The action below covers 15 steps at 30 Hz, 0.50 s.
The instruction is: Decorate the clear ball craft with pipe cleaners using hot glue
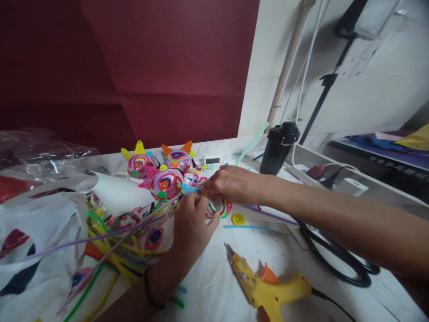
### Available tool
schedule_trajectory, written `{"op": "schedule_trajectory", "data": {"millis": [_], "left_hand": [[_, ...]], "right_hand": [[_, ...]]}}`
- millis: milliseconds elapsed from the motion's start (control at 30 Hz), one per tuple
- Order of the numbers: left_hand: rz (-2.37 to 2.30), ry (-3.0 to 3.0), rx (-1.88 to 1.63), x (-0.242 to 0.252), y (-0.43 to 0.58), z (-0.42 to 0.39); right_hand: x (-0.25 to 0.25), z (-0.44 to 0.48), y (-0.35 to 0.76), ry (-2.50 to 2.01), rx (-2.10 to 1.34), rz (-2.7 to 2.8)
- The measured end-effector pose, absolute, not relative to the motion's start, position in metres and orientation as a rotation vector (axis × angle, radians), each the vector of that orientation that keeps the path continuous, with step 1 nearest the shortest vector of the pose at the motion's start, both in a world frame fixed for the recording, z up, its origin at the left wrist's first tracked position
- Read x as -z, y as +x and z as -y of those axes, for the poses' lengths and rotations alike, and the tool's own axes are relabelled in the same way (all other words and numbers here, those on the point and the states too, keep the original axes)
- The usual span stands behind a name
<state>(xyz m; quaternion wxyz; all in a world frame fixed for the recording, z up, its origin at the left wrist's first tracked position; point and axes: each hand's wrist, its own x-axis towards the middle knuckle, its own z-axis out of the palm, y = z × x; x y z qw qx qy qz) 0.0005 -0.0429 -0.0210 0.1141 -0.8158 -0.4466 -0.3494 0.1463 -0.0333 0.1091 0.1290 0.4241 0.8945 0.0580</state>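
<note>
A round ornament (225, 208) wound from striped, bright pipe cleaners lies between my hands, mostly covered by them. My left hand (192, 223) grips its near left side, with fingers bent. From above, my right hand (231, 184) reaches over it, fingertips pressed together at its top. A light-blue pointed piece (190, 189) sticks out at the left, by my fingers; whether it is joined to the ornament I cannot tell. Just behind are finished-looking eye ornaments with ears: a pink one (165, 184), an orange-eared one (178, 158) and a yellow-eared one (137, 163).
A yellow glue gun (264, 286) lies in front, nozzle toward the hands. Nearby are a yellow coil (238, 219) and a blue pipe cleaner (254, 229). Loose pipe cleaners (114, 241) pile at left. A black tumbler (276, 150) and small digital clock (212, 161) stand behind.
</note>
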Motion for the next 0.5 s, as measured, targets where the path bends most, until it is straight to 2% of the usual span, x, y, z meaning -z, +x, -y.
{"op": "schedule_trajectory", "data": {"millis": [500], "left_hand": [[1.05, -2.432, 1.3, 0.026, 0.0, 0.038]], "right_hand": [[-0.105, 0.023, 0.15, 1.266, -0.134, -2.608]]}}
